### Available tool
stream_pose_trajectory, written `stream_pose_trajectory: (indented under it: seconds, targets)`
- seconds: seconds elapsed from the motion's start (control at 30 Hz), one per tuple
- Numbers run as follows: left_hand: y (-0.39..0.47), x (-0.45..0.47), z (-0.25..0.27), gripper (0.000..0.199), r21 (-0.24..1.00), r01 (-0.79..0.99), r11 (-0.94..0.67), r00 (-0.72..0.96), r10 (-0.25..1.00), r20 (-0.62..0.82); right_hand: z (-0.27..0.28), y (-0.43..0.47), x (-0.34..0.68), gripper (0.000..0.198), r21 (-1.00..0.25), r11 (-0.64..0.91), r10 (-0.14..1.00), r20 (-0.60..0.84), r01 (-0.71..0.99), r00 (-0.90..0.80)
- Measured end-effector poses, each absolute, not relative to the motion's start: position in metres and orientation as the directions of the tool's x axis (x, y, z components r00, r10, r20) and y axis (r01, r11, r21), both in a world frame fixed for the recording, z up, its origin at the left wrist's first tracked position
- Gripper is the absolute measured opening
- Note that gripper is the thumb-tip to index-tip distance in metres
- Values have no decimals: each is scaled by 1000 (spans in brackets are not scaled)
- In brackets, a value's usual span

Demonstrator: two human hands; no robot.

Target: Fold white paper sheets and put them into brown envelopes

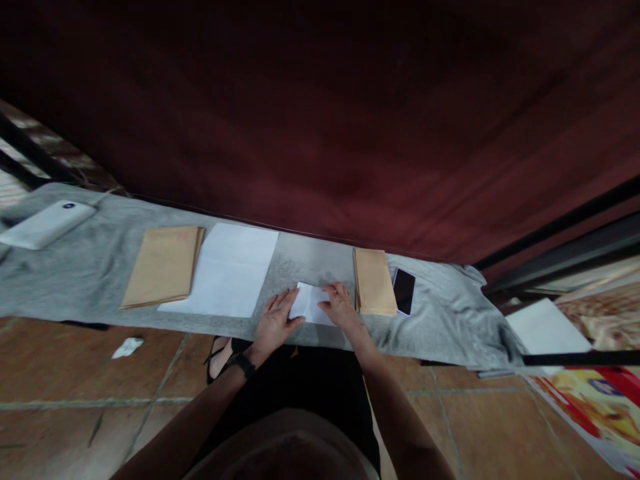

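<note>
A small folded sheet of white paper [306, 305] lies on the grey cloth in front of me, a crease running down its middle. Along its left edge rests my left hand [275, 323], open, the fingers stretched out and the thumb apart near the lower corner. My right hand [342, 308] bends over the paper's right side, holding it with thumb and fingers; the hand covers that edge. Just right of this hand is a stack of small brown envelopes [375, 281]. Left of my left hand lie large white sheets of paper [233, 270].
Large brown envelopes [163, 267] overlap the white sheets' left side. A dark-screened phone [404, 291] is beside the small envelopes, and a white device [47, 225] with a cable sits far left. The grey cloth [95, 280] covers a narrow surface against a dark red curtain [320, 147].
</note>
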State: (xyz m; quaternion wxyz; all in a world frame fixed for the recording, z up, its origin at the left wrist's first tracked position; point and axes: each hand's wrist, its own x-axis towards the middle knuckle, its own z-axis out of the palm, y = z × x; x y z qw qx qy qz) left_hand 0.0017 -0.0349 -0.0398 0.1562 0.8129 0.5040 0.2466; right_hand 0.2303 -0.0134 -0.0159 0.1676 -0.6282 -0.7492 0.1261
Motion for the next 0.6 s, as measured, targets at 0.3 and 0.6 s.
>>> stream_pose_trajectory:
  seconds: [0.3, 0.6]
  targets:
    - [-27, 2, -38, 75, 654, 676, -339, 264, 940, 214, -9, -10, 230, 50, -388, 124, 991, 9, 913, -131]
    - [-18, 11, -36, 64, 690, 684, -237, 184, 971, 151, -9, -13, 228, 46, -424, 119, 993, 51, 898, -107]
